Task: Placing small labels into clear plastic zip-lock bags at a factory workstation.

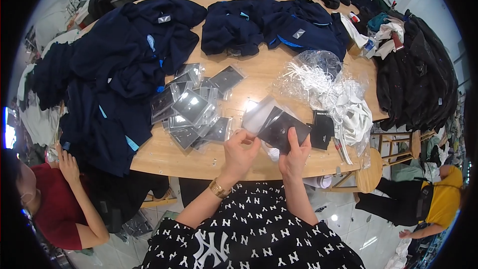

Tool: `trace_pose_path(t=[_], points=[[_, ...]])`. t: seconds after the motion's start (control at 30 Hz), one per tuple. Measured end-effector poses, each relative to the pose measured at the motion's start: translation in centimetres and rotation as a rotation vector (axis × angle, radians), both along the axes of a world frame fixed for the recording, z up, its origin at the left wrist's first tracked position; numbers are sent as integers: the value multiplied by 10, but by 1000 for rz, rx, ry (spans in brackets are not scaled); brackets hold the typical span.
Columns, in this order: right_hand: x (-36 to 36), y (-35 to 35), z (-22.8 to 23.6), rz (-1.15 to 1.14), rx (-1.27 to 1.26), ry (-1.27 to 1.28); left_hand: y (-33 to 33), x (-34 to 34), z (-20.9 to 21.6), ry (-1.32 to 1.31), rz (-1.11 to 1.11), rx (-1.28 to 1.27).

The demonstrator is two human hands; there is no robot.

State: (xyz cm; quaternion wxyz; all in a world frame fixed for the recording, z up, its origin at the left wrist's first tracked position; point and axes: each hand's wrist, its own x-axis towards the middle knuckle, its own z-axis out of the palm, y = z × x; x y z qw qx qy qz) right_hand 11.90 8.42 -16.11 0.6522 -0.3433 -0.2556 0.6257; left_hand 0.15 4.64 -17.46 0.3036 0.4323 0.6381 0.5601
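My right hand grips a square black card, its thumb lying across the top face. Beside it, my left hand pinches the near edge of a clear plastic sleeve, close to the card's left corner. The sleeve partly lies under the card. Left of my hands is a loose pile of black cards in clear sleeves. Several unsleeved black tags lie just right of the card. Behind them, white cords spill out of a crumpled clear bag.
Dark navy garments cover the table's left side, and more navy garments lie along the back. A black garment heap hangs at the right. One person in red sits at left; another in yellow is at right, near a wooden stool.
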Motion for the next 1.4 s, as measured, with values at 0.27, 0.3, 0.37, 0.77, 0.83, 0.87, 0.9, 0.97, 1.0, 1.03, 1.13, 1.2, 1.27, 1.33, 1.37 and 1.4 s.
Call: trace_pose_path(t=[0.27,0.3,0.37,0.77,0.83,0.87,0.9,0.97,1.0,1.03,1.13,1.2,1.27,1.33,1.37,1.4], points=[[14,11,2,43,211,-400,-2,-6,-12,-430,-278,-36],[15,13,4,37,212,-400,-2,-9,-12,-540,-368,53],[17,15,9,149,101,-167,-2,-17,-18,-726,-491,96],[19,15,27,354,-28,-80,1,-22,-2,-484,-402,-2],[21,17,26,329,-32,-42,-2,-22,-2,-330,-387,-82],[20,16,25,330,-32,-41,-3,-21,-3,-326,-392,-67],[17,16,25,299,-17,-37,-3,-20,-5,-323,-396,-53],[17,15,24,268,-3,-36,-3,-17,-11,-343,-370,-13],[18,16,23,288,1,-38,-3,-16,-12,-362,-345,28],[19,16,21,303,3,-38,-3,-15,-8,-363,-347,25],[20,17,24,277,-2,-102,1,-13,10,-511,-349,-62],[18,16,24,292,-13,-94,5,-9,13,-714,-296,113],[18,16,27,308,-23,-86,5,-14,13,-801,-317,102],[19,16,32,390,-23,-79,6,-16,13,-888,-337,90],[19,16,33,391,-22,-79,7,-16,13,-886,-303,100],[19,16,33,408,-23,-97,8,-16,13,-883,-269,110]])
